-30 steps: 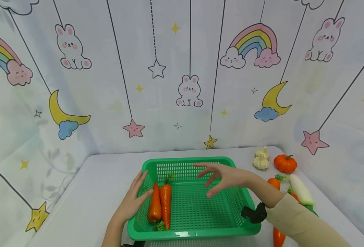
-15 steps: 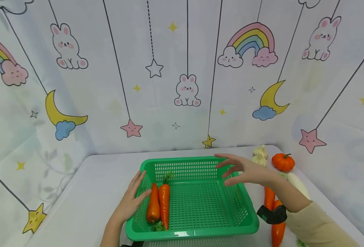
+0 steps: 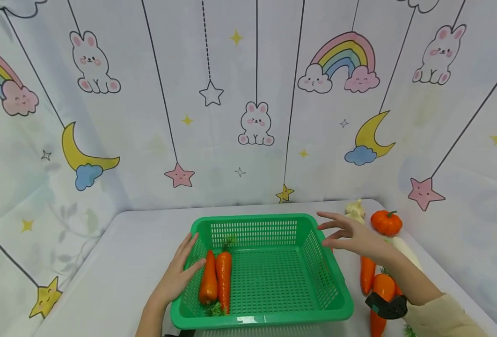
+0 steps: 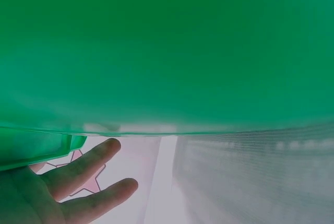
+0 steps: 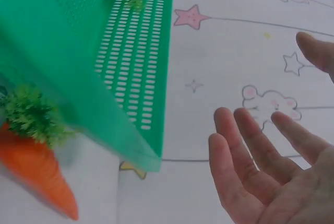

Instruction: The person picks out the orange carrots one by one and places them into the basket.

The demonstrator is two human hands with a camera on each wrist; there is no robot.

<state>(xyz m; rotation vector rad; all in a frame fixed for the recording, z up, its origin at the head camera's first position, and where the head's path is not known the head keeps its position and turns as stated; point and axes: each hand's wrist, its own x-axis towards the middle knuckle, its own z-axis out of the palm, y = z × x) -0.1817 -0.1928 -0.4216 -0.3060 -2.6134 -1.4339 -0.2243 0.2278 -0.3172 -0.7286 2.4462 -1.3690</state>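
A green plastic basket [image 3: 257, 321] with slotted walls stands mid-table. Along its left side lie two carrots, a thicker carrot [image 3: 208, 283] and a slimmer carrot [image 3: 224, 281] with leafy green tops. My left hand [image 3: 177, 277] rests at the basket's left rim, fingers spread and straight, thumb reaching over the edge. Above the right rim my right hand [image 3: 355, 238] hovers with loosely bent fingers and nothing in them; the right wrist view shows its bare palm [image 5: 297, 198] beside the basket. Basket plastic fills most of the left wrist view.
Right of the basket lie several more carrots [image 3: 367, 274], partly under my right forearm. Behind them are a white radish [image 3: 405, 252], garlic bulbs [image 3: 355, 211] and a small orange pumpkin [image 3: 386, 223]. A patterned cloth [image 3: 215, 140] hangs behind the table.
My right hand has moved right, from over the basket's inside to above its right rim, still holding nothing. The left hand and the two carrots in the basket have stayed put.
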